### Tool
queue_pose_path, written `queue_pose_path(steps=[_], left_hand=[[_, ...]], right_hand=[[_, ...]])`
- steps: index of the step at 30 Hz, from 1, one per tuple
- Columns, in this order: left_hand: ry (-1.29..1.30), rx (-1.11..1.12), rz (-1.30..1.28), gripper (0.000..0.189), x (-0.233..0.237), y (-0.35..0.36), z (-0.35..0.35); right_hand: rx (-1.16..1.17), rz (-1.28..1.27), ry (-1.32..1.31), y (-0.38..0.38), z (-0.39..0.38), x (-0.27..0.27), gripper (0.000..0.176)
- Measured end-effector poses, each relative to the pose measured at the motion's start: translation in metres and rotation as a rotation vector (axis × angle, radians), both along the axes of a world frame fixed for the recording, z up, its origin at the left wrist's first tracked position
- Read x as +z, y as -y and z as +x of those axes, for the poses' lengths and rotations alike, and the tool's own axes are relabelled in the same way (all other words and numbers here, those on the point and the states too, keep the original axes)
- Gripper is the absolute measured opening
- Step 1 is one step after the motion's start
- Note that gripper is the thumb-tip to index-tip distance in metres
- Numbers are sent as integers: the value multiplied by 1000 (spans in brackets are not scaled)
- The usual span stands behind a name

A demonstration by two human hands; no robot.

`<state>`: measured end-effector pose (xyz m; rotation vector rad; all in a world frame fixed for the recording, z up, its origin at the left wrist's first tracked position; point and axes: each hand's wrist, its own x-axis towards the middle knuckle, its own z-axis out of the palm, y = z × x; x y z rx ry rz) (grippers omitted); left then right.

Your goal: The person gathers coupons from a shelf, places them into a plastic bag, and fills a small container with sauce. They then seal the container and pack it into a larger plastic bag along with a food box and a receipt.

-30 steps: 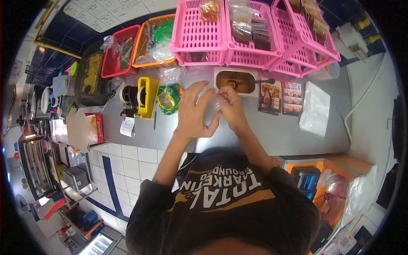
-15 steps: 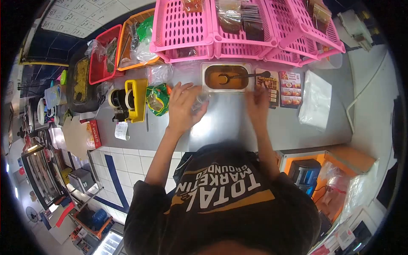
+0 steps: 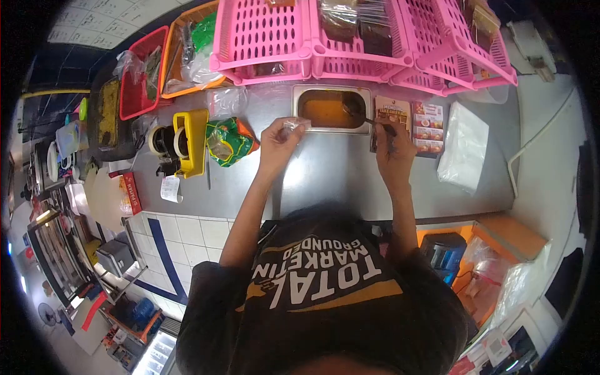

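A rectangular steel pan (image 3: 334,130) of orange-brown sauce (image 3: 320,110) stands on the counter in front of me. The bowl of a dark ladle (image 3: 353,105) dips into the sauce on the pan's right side. My right hand (image 3: 395,155) is closed around the ladle's handle, to the right of the pan. At the pan's lower left corner, my left hand (image 3: 278,145) pinches a small clear plastic bag (image 3: 299,124). The bag's mouth is too small to make out.
Pink baskets (image 3: 262,37) with packets line the back. On the left are a green-and-orange packet (image 3: 230,142), a yellow tape dispenser (image 3: 197,144) and a red basket (image 3: 142,75). Printed cards (image 3: 427,128) and a stack of clear plastic bags (image 3: 464,144) lie on the right.
My right hand has taken hold of the ladle's handle, and the ladle bowl has shifted right in the sauce. My left hand has brought the bag up against the pan's corner.
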<state>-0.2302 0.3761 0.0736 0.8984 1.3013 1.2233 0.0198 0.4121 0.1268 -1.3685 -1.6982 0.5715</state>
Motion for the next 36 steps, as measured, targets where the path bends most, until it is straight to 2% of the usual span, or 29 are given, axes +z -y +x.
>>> queue_pose_path(steps=[2, 6, 12, 14, 18, 21, 23, 30, 36], left_hand=[[-15, -2, 18, 22, -1, -2, 4], [-124, 9, 206, 20, 13, -8, 22], [-318, -37, 260, 23, 29, -12, 46], [-297, -34, 280, 25, 31, -12, 54], [-374, -124, 228, 23, 45, -9, 58], [-339, -52, 306, 27, 35, -9, 56], [-319, -39, 266, 27, 32, -3, 48], [-12, 7, 109, 31, -1, 13, 10], [-93, 47, 125, 32, -9, 26, -2]], right_hand=[[-5, -35, 25, 3, 4, -2, 13], [-89, -175, -244, 5, 16, -24, 15], [-215, -301, -669, 8, 50, -67, 25], [-240, -366, -838, 10, 54, -73, 27], [-250, -500, -982, 6, 63, -85, 28], [-220, -570, -1085, 1, 64, -91, 27], [-194, -617, -1163, -2, 63, -103, 26], [-180, -684, -1274, -9, 45, -79, 18], [-137, -669, -1260, -13, 38, -66, 18]])
